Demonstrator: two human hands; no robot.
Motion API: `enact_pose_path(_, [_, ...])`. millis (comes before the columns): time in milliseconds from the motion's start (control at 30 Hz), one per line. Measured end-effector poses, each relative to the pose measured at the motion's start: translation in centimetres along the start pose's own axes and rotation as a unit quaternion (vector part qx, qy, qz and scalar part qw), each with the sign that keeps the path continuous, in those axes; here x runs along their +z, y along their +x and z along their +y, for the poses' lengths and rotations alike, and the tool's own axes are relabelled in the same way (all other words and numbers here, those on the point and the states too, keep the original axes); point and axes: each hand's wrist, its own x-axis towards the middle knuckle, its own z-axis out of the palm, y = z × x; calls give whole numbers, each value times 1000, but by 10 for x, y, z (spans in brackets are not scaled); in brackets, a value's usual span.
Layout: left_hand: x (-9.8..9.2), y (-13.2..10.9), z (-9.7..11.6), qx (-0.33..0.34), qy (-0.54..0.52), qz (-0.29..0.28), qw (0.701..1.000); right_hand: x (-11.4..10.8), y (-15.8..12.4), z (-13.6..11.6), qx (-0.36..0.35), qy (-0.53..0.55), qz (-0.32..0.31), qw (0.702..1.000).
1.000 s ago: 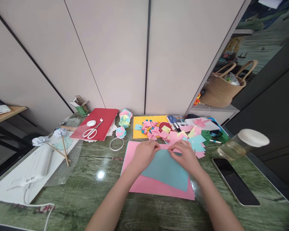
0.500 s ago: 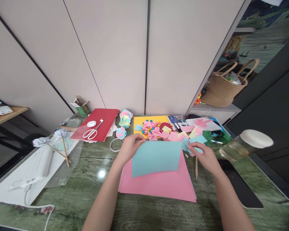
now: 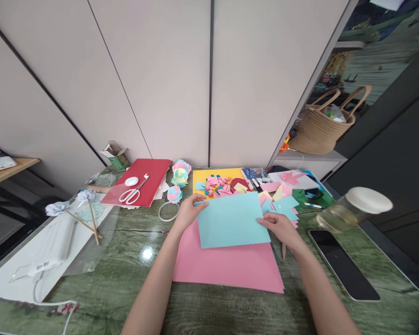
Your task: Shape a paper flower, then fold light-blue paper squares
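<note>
A light blue paper sheet [image 3: 232,219] is held a little above a larger pink sheet [image 3: 226,265] that lies flat on the green marble table [image 3: 125,274]. My left hand [image 3: 188,212] pinches the blue sheet's left edge near its top corner. My right hand [image 3: 278,226] grips its right edge near the lower corner. A thin wooden stick [image 3: 283,249] lies just under my right wrist.
Behind the sheets are small coloured paper squares [image 3: 282,203], a yellow sheet [image 3: 202,179] with folded pieces, paper flowers [image 3: 179,174], a white ring [image 3: 168,210], scissors [image 3: 131,191] on a red folder [image 3: 150,179]. A phone [image 3: 342,263] and lidded glass jar [image 3: 356,209] stand right.
The blue sheet was turned from a slanted lie on the pink sheet to level, then lifted and shifted right and away; my right hand came in from the paper pile to its right edge.
</note>
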Motion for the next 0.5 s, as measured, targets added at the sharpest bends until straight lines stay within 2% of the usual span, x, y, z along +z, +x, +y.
enact_pose_path(100, [-1,0,-2,-33,-65,-8,997,1,1,1,7,40,33,999])
enact_pose_path(267, [-4,-1,-4,-97,-203,-82,971,2,1,0,17,82,54,995])
enact_pose_path(367, [-7,-1,-5,-108,-247,-107,957,2,1,0,21,98,53,994])
enact_pose_path(500, [-10,-1,-9,-100,-261,-114,953,1,0,1,24,100,35,994])
